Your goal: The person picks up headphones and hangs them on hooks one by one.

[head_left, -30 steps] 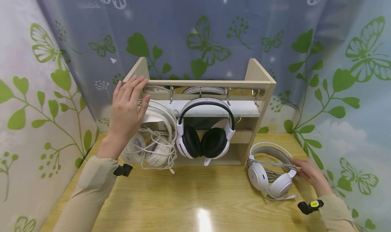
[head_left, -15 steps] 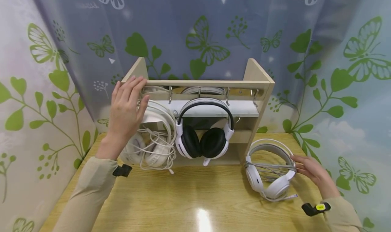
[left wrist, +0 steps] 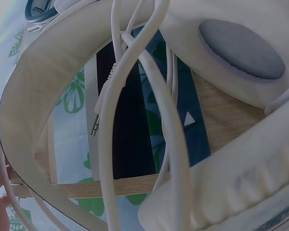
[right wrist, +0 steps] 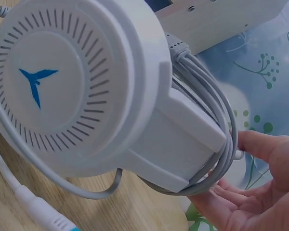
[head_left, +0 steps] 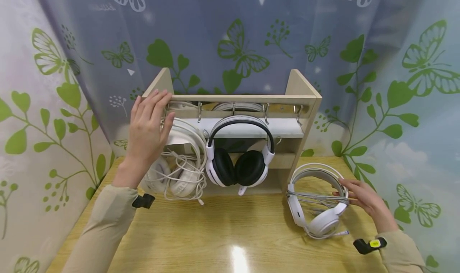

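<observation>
My left hand (head_left: 149, 125) rests on the top left corner of a wooden rack (head_left: 230, 97), fingers fairly straight over its upper board. Below it hangs a white headset (head_left: 190, 177) with its white cable looped around it; the left wrist view shows its cable (left wrist: 115, 115) and plug close up. With thumb and fingers on either side, my right hand (head_left: 366, 199) holds the right side of another white headset's headband (head_left: 320, 171). A grey cable (right wrist: 221, 110) is wound around this headset. Its vented white ear cup (right wrist: 53, 82) fills much of the right wrist view.
A white headset with black ear pads (head_left: 251, 167) hangs at the rack's middle. Several metal hooks (head_left: 266, 113) line the upper board, and a white shelf (head_left: 287, 127) sits behind. The rack stands on a wood-grain table (head_left: 215, 233), with patterned curtains (head_left: 201, 33) around it.
The right-hand headset has tipped more upright and its headband has shifted slightly left; my right hand has changed its hold on the headband. My left hand stays on the rack.
</observation>
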`<control>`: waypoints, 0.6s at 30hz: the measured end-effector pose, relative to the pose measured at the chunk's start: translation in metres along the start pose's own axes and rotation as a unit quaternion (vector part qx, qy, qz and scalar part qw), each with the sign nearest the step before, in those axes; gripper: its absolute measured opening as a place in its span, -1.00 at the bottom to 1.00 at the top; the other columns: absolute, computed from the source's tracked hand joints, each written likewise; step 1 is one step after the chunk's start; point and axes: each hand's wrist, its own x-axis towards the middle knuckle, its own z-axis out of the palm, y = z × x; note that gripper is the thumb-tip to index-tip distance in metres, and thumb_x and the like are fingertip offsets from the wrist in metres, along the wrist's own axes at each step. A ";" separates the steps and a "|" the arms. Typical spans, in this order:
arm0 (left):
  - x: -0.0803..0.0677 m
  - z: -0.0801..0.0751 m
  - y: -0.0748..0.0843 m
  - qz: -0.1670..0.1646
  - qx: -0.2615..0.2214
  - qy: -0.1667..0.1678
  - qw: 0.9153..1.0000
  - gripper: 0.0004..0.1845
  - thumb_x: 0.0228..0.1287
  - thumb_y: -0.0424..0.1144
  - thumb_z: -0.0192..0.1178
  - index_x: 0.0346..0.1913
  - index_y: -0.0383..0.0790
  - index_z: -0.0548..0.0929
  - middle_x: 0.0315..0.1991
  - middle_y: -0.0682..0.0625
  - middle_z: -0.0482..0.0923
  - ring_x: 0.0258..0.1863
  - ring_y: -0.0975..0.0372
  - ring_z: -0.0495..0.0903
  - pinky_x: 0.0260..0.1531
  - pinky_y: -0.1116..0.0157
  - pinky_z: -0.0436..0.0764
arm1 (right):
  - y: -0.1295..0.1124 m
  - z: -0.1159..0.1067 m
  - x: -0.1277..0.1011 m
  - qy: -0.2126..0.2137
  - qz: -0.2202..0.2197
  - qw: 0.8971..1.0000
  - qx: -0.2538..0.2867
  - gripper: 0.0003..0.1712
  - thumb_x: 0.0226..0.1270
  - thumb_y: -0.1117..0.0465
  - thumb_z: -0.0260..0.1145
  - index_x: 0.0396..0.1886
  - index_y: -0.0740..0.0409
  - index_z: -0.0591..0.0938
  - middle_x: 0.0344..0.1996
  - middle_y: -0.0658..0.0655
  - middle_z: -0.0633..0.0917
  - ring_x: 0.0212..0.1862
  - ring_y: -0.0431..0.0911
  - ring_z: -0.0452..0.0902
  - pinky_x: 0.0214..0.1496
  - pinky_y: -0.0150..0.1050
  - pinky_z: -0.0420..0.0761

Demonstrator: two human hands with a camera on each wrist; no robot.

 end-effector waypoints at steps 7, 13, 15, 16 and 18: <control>0.000 0.001 0.001 -0.001 -0.001 0.003 1.000 -0.44 0.65 0.02 -0.14 0.38 -0.34 0.47 0.35 -0.24 0.47 0.43 -0.09 0.34 0.54 -0.04 0.04 | 0.000 0.000 -0.002 -0.015 -0.003 1.000 -0.016 -0.23 0.68 0.02 -0.02 0.40 0.71 0.19 -0.04 -0.02 0.76 -0.09 -0.27 0.72 -0.06 -0.26 0.72; 0.000 0.000 0.001 -0.002 -0.004 0.006 1.000 -0.44 0.65 0.03 -0.14 0.38 -0.34 0.48 0.35 -0.24 0.47 0.43 -0.09 0.35 0.54 -0.04 0.04 | -0.001 0.002 -0.004 -0.014 0.002 1.000 -0.020 -0.25 0.68 -0.01 -0.02 0.39 0.67 0.25 -0.01 -0.04 0.75 -0.09 -0.28 0.72 -0.06 -0.25 0.71; 0.000 0.000 0.001 -0.002 -0.004 0.005 1.000 -0.44 0.65 0.03 -0.14 0.37 -0.34 0.48 0.35 -0.24 0.47 0.43 -0.09 0.35 0.54 -0.04 0.04 | -0.003 0.002 -0.006 -0.014 0.001 1.000 -0.016 -0.25 0.68 -0.02 -0.02 0.40 0.65 0.26 -0.06 -0.15 0.74 -0.09 -0.26 0.73 -0.08 -0.24 0.72; 0.001 0.000 0.001 -0.002 -0.003 0.004 1.000 -0.44 0.65 0.03 -0.14 0.37 -0.35 0.47 0.35 -0.24 0.47 0.43 -0.09 0.35 0.54 -0.03 0.04 | -0.004 0.002 -0.007 -0.015 0.000 1.000 -0.015 -0.25 0.68 -0.02 -0.02 0.41 0.64 0.25 -0.08 -0.18 0.74 -0.08 -0.26 0.73 -0.08 -0.22 0.72; 0.001 0.000 0.001 -0.002 -0.003 0.003 1.000 -0.44 0.65 0.03 -0.15 0.38 -0.35 0.47 0.35 -0.24 0.47 0.43 -0.09 0.34 0.54 -0.03 0.03 | -0.005 0.003 -0.009 -0.011 -0.001 1.000 -0.012 -0.23 0.67 -0.03 -0.01 0.42 0.63 0.23 -0.12 -0.25 0.73 -0.09 -0.27 0.73 -0.09 -0.22 0.72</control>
